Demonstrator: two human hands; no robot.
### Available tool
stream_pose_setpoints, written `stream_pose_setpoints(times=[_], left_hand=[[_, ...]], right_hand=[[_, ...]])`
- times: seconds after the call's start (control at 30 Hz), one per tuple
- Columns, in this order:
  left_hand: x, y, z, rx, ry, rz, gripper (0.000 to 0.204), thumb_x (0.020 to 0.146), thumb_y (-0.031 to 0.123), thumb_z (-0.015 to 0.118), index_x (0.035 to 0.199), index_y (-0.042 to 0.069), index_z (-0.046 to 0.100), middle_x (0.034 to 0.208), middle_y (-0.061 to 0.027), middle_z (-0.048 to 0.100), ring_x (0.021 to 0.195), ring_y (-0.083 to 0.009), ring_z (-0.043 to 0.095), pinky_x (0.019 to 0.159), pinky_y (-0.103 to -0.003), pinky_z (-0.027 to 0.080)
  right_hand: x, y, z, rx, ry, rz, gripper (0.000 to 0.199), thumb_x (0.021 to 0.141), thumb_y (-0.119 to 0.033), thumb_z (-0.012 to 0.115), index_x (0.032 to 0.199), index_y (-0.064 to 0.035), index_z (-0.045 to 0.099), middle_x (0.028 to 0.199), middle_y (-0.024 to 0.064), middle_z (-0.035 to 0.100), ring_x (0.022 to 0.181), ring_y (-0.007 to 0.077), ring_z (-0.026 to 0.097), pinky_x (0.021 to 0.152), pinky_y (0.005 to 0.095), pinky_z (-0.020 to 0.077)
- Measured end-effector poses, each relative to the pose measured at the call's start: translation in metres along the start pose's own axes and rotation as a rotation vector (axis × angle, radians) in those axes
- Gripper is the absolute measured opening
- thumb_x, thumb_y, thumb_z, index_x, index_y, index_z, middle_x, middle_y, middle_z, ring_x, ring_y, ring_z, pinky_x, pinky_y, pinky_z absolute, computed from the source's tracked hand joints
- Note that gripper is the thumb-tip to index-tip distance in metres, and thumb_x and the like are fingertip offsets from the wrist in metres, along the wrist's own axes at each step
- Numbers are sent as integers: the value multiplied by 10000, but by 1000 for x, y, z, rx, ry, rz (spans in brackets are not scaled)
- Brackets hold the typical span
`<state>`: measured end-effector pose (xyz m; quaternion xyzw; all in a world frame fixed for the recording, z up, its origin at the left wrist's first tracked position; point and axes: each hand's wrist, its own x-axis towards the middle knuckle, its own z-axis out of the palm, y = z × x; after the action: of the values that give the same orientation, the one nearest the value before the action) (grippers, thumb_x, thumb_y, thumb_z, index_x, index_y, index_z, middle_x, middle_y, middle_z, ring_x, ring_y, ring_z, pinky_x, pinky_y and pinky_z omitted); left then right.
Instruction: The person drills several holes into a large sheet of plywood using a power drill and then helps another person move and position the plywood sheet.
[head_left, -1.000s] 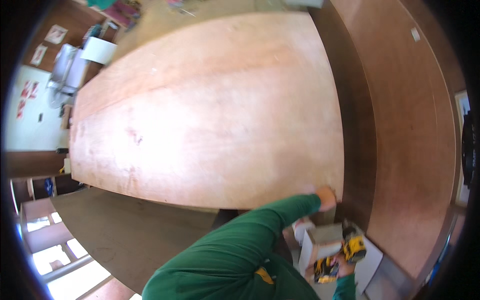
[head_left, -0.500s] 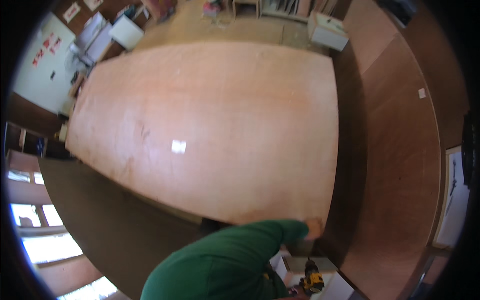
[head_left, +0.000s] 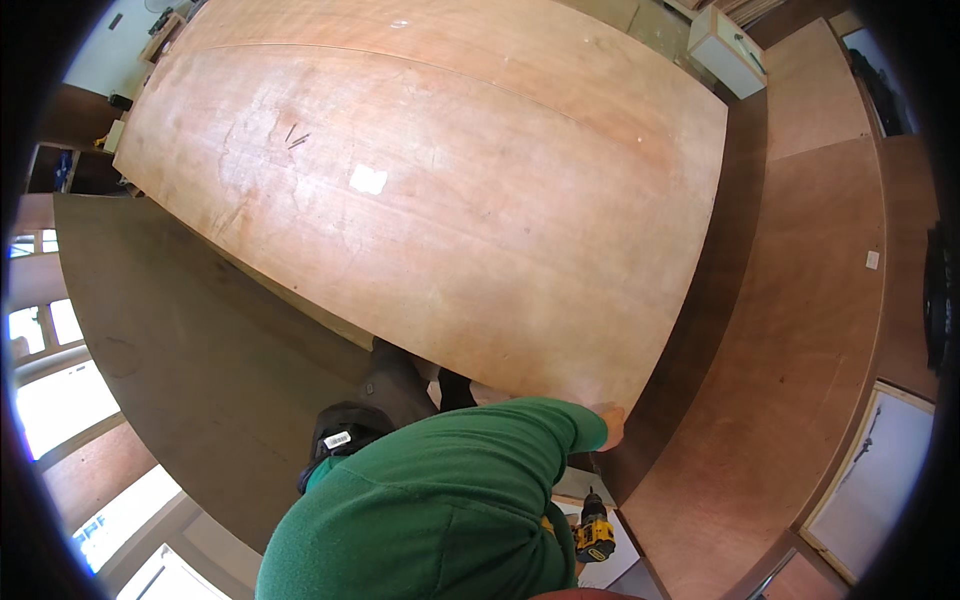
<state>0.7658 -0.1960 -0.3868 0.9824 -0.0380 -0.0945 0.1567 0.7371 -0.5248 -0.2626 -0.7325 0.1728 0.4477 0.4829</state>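
A large plywood sheet (head_left: 480, 230) lies flat in front of me, with a small white label (head_left: 368, 179) on its face. My left arm, in a green sleeve, reaches across to the sheet's near right corner. There my left hand (head_left: 613, 426) is closed at the edge, its fingers partly hidden. Lower down, my right hand (head_left: 579, 552) grips a yellow and black cordless drill (head_left: 596, 533), whose chuck points away from me. Below the drill is a white panel or box (head_left: 612, 570). The sleeve covers most of my right arm.
Two thin dark pieces (head_left: 298, 138) lie on the sheet. A brown panel (head_left: 800, 300) stands along the right, and a dark board (head_left: 200, 330) lies at the left. A white box (head_left: 727, 50) sits beyond the far right corner. Bright windows (head_left: 65, 400) line the left.
My view has tipped down and turned, so the plywood sheet sits higher and slanted. My left hand stays at its corner, and the drill remains in my right hand.
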Motion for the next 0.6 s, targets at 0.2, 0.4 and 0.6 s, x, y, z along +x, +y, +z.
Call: stream_pose_setpoints(times=[0.2,0.4,0.6], left_hand=[[2,-5,-5,-157,26,-115,242,866,217,566,985,137,762,968,-31,737,893,-235,667,735,-413,414],[7,-18,-14,36,1,-10,226,865,215,576,978,144,759,960,-34,735,896,-241,671,773,-422,429],[19,-29,58,-253,97,-112,221,861,203,577,974,147,758,952,-54,735,894,-226,679,812,-426,446]], right_hand=[[10,17,-23,-572,-184,-178,117,829,-69,651,925,-15,610,869,77,631,762,192,606,667,355,516],[26,42,-30,-846,-151,-218,93,856,-136,613,923,-99,665,944,43,648,914,199,595,834,347,485],[49,16,2,-784,-157,-133,163,843,-175,654,971,-75,636,941,62,647,903,207,603,826,356,489]])
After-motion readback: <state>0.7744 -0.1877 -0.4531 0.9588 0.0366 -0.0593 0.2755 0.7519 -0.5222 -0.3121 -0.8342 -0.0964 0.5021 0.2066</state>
